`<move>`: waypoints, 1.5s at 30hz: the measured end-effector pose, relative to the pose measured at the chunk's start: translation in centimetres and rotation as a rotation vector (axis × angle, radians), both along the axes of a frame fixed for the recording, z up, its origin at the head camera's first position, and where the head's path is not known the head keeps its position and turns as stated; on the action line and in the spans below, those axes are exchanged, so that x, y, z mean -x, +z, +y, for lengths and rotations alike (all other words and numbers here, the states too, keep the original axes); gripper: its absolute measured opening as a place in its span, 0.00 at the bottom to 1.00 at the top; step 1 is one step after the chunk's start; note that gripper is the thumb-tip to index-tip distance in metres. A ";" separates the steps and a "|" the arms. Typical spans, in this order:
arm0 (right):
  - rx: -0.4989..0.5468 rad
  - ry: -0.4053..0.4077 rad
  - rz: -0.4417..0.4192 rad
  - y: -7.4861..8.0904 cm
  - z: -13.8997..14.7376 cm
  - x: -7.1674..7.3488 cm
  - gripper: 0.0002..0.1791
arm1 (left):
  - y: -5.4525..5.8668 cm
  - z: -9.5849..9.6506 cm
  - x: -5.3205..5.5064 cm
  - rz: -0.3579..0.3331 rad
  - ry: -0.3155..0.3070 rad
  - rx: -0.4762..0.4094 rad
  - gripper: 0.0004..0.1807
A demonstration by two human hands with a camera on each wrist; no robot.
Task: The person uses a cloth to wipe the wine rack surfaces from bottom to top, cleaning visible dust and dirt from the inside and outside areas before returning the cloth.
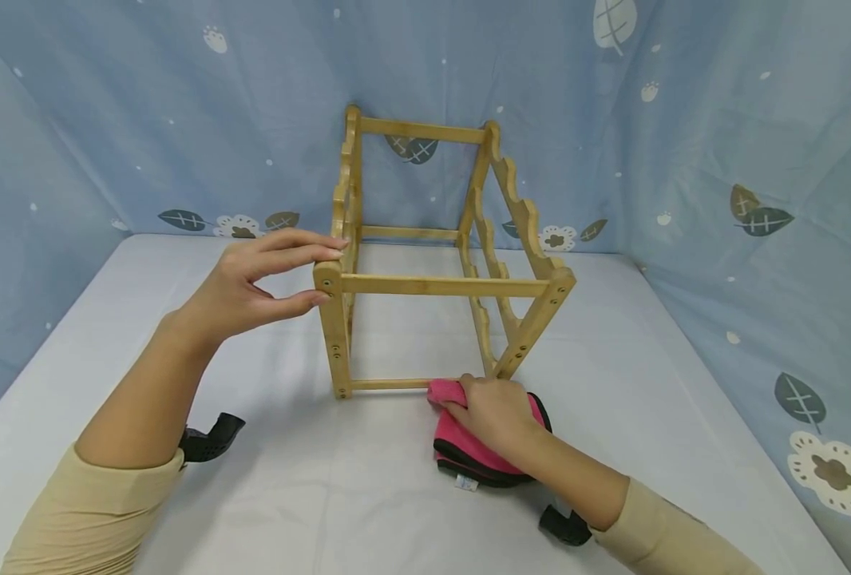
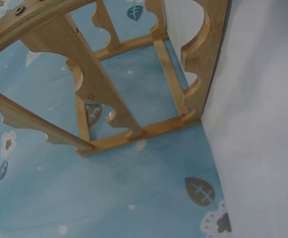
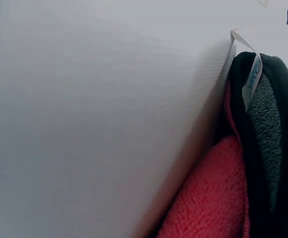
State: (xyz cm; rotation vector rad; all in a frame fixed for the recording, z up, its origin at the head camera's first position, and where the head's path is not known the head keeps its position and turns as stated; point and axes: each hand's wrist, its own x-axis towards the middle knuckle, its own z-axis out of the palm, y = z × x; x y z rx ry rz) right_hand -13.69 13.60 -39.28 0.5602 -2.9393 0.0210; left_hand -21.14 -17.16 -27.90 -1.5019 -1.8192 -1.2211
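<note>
a pink, fuzzy cloth [image 3: 208, 193] fills the lower right of the view, its folded bulge lying against a black edging [image 3: 243, 129] that runs up beside a dark grey, looped-pile face [image 3: 267, 124]. at the top of that edging a small white label [image 3: 253, 74] with blue print sticks out in a bent loop, while a smooth white surface [image 3: 84, 119] takes up the left, with a brownish, blurred band bordering the cloth.
</note>
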 end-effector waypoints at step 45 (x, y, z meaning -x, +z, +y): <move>0.101 -0.357 -0.021 -0.4 17.9 3.0 0.24 | 3.1 15.7 -4.2 0.248 0.410 0.076 0.18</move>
